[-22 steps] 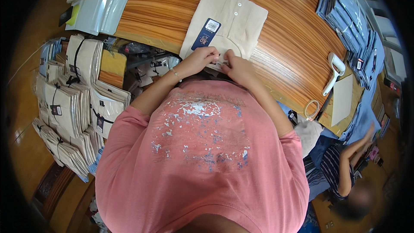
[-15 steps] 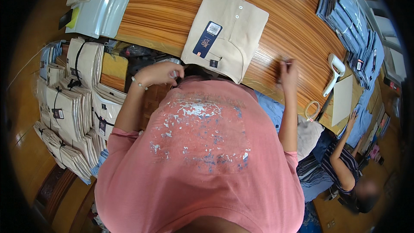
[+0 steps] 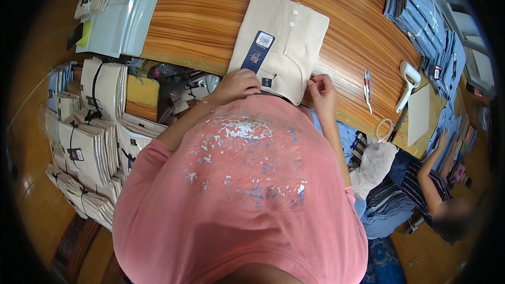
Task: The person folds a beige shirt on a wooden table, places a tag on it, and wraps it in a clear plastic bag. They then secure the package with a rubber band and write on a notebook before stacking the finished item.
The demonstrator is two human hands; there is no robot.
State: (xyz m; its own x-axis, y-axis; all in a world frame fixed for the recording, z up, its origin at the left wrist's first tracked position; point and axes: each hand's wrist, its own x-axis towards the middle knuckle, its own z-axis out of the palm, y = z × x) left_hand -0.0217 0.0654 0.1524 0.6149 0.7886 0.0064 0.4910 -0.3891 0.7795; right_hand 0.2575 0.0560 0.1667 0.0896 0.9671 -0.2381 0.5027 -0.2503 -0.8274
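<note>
Both hands are back at the folded beige shirt [image 3: 281,42], which lies on the wooden worktop [image 3: 200,16] just as before. The left hand [image 3: 239,84] rests curled on its near edge beside the dark blue tag [image 3: 258,51]. The right hand [image 3: 321,92], half a second ago over by the scissors [image 3: 367,89], now pinches the shirt's near corner.

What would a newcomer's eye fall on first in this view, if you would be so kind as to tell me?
First, the folded beige shirt with a dark blue hang tag, lying on the striped wooden table; the left hand and right hand touch its near edge. Next, the bundles of tied beige garments stacked at the left, below the table. At the right sits a stack of blue folded garments.
</note>
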